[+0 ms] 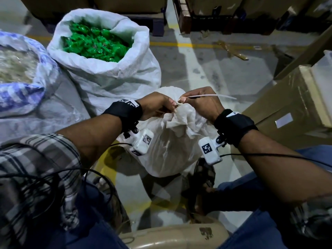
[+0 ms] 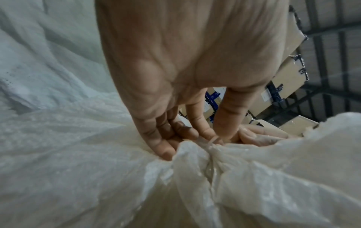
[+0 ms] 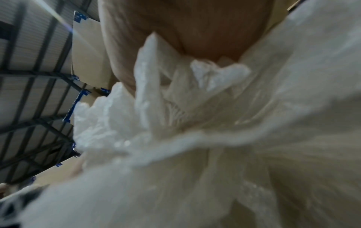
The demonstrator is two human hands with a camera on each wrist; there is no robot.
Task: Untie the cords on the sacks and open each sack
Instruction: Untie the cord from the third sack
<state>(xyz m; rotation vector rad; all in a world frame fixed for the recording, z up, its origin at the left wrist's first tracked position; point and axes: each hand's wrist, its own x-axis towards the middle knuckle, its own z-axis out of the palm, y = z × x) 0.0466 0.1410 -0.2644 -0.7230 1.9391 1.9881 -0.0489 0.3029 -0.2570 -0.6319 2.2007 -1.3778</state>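
Both hands work at the gathered neck of a tied white sack (image 1: 167, 146) standing on the floor between the person's feet. The left hand (image 1: 156, 106) pinches the knot, fingers curled against the bunched plastic. The right hand (image 1: 201, 103) pinches a pale cord (image 1: 213, 95) that runs out to the right. Behind, an opened sack of green packets (image 1: 107, 69) stands beside another open sack (image 1: 19, 76).
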